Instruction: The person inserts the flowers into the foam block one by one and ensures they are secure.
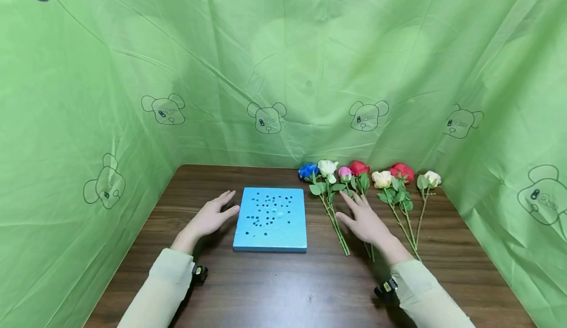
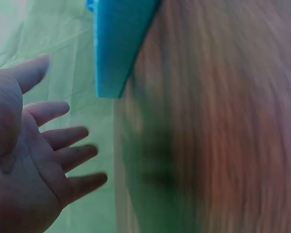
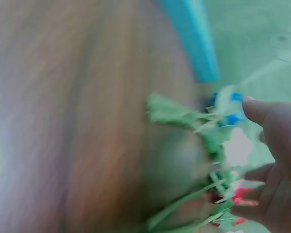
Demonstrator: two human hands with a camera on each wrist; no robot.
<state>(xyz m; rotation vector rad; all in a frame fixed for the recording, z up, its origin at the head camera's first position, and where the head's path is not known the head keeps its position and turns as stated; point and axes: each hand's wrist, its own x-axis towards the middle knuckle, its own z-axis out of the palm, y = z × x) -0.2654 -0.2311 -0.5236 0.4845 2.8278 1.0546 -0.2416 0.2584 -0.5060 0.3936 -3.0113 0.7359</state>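
Observation:
A blue foam block dotted with small holes lies flat on the table. Just left of it is my left hand, fingers extended and apart, holding nothing; the left wrist view shows its spread fingers beside the block's edge. My right hand hovers over stems right of the block, fingers straight, gripping nothing. Around it lie artificial roses: a blue rose, a white rose, a pink rose and a red rose. The right wrist view is blurred.
Farther right lie a cream rose, another red rose and a small white rose, stems pointing toward the front. Green cloth with bear drawings hangs round the back and sides of the dark wooden table.

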